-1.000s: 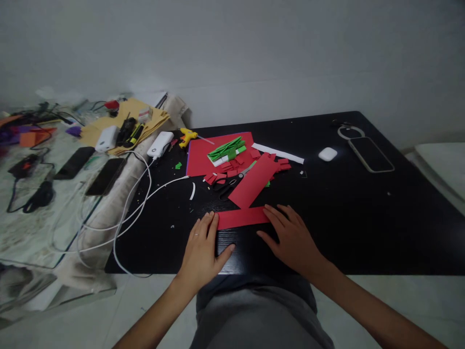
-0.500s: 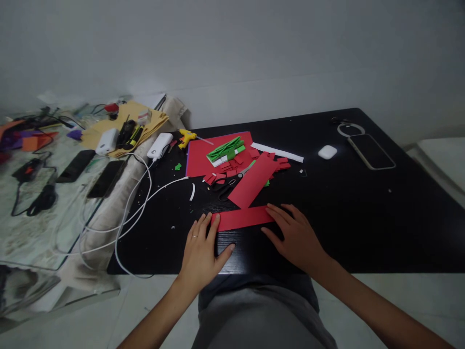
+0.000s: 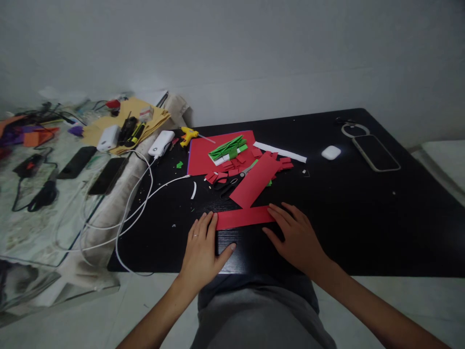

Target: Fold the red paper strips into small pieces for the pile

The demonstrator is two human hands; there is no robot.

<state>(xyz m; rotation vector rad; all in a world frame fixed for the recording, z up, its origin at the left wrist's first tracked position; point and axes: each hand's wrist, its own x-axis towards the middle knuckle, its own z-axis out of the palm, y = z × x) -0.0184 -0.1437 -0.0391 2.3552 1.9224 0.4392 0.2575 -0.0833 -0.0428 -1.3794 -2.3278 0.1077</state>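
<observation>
A narrow red paper strip (image 3: 242, 217) lies flat near the front of the black table. My left hand (image 3: 202, 245) rests on its left end, fingers stretched out and thumb apart. On the right end lie the fingertips of my right hand (image 3: 296, 237), also spread. Just beyond the strip is a wider red paper piece (image 3: 256, 179), set at a slant and partly covering black-handled scissors (image 3: 232, 185). Small folded red paper pieces (image 3: 285, 164) are scattered around it. Behind them, a bundle of folded green paper (image 3: 228, 149) sits on a large red sheet (image 3: 199, 162).
A yellow glue gun (image 3: 189, 136) and a white power bank (image 3: 162, 143) with cables stand at the back left. A white strip (image 3: 279, 151), a white earbud case (image 3: 331, 152) and a phone (image 3: 376, 152) lie to the right. A cluttered side table (image 3: 22, 232) adjoins on the left.
The view has shifted slightly. The fingers of my left hand have drawn closer together on the strip's left end; my right hand stays almost the same.
</observation>
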